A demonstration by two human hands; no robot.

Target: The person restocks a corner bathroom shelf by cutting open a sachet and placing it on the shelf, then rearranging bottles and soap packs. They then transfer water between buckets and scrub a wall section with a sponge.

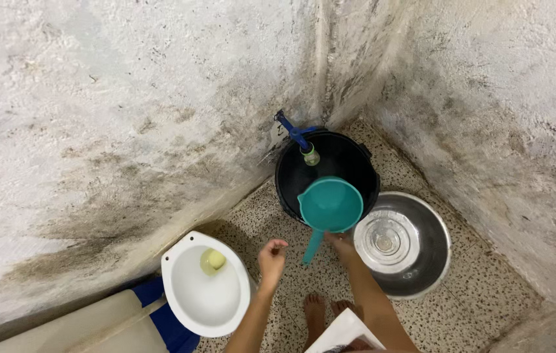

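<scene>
Teal plastic scoop (pixel 330 204), round-bowled with a long straight handle, sits tilted over the near rim of the black bucket (pixel 356 167), its handle pointing down toward the person. The right hand (pixel 341 244) reaches forward with the arm stretched out, its fingers beside the handle's lower end; whether they grip it cannot be told. The left hand (pixel 272 255) hangs free nearby, fingers loosely curled and holding nothing, wrist bent downward. Just right of the bucket rests a shiny metal basin (pixel 425 261), smooth and round, with clear water in it. Above the bucket a blue tap (pixel 296 136) juts from the corner. A white ceramic toilet bowl (pixel 189 297) stands to the left on speckled terrazzo floor (pixel 480 307). Rough plaster walls (pixel 127 117) are darkly stained.
</scene>
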